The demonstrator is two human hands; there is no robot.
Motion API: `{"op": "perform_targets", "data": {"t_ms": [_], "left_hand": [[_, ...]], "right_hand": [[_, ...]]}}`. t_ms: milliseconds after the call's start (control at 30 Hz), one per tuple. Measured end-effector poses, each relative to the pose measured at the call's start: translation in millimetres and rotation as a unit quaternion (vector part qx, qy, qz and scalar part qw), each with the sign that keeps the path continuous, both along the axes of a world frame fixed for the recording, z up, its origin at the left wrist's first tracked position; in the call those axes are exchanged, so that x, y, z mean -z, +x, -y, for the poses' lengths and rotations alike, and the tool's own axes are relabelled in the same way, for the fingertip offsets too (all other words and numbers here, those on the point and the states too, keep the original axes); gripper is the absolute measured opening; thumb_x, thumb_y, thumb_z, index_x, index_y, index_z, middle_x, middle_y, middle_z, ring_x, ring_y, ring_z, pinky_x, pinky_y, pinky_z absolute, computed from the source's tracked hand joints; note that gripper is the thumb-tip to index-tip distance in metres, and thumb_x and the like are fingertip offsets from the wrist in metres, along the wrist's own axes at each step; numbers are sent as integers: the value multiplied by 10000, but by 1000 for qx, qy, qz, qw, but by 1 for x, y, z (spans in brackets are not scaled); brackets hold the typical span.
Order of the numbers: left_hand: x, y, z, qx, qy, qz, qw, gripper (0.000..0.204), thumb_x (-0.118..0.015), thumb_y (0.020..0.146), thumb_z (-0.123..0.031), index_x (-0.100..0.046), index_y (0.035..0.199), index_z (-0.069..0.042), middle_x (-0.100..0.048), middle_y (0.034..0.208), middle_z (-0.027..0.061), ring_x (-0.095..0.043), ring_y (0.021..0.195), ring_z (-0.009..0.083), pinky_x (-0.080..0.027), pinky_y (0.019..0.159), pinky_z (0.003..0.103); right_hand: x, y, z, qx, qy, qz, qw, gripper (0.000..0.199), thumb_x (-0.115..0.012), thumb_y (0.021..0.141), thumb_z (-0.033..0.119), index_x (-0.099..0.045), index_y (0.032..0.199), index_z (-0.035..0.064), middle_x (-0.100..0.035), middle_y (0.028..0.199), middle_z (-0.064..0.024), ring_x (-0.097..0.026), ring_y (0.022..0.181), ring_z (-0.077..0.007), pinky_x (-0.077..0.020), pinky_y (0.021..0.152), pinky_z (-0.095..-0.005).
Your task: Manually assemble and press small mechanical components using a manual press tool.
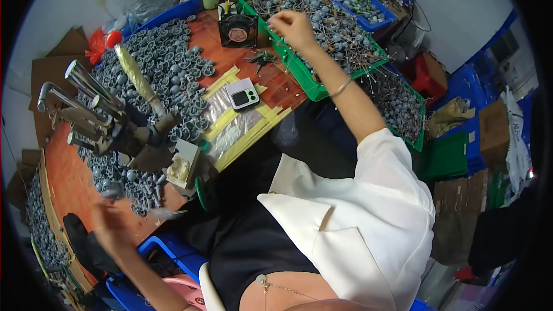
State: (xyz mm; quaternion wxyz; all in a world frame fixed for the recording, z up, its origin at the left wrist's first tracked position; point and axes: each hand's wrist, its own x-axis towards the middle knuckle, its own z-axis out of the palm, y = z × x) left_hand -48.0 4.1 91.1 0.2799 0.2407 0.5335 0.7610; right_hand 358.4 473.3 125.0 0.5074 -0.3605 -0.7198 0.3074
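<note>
Two hands work apart: the right hand (295, 27) pinches into the green plastic tray (299, 69) of grey wired parts (340, 26), while the blurred left hand (109, 222), grip unreadable, hovers over grey plastic caps (129, 181) on the red tabletop (69, 178).

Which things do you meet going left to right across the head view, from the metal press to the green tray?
Metal press → grey parts pile → phone → right hand → green tray

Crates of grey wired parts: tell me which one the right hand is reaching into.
The green crate beside the small black fan. The right hand is over its parts; the blue crates lie beyond it.
</note>
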Motion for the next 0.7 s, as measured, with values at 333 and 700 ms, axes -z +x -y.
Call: {"op": "perform_targets", "data": {"t_ms": [333, 700], "left_hand": [[59, -109, 15, -199, -210, -274, 917, 388, -570, 919, -171, -524, 1250, 26, -598, 1157, 116, -584, 1023, 230, -467, 856, 355], [80, -20, -59, -121, -297, -515, 795, 356, -662, 760, -36, -612, 1112, -31, -600, 1127, 168, -560, 1058, 336, -437, 912, 376]], "right_hand": [[-15, 43, -141, 315, 19, 423, 849, 230, -540, 883, 166, -701, 838, 9, -692, 862, -159, -675, 770, -304, -526, 627, -400], [-129, 131, -254, 364, 206, 220, 881, 327, -521, 861, 380, -723, 826, 125, -700, 835, -80, -652, 800, -231, -480, 691, -404]]}}
